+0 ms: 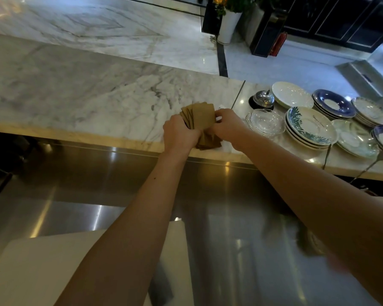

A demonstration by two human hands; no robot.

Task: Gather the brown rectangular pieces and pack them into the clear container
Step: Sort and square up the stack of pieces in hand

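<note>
- Together, left hand (179, 134) and right hand (227, 127) clamped on brown rectangular pieces (202, 117).
- Fanned upward between both hands, above marble counter (86, 96).
- More pieces lying just beneath the hands.
- Glass dish (264, 122) just right of right hand.

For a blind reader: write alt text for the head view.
Left hand and right hand grip a fanned stack of brown rectangular paper pieces over a white marble counter, with stacked patterned ceramic plates at right.
</note>
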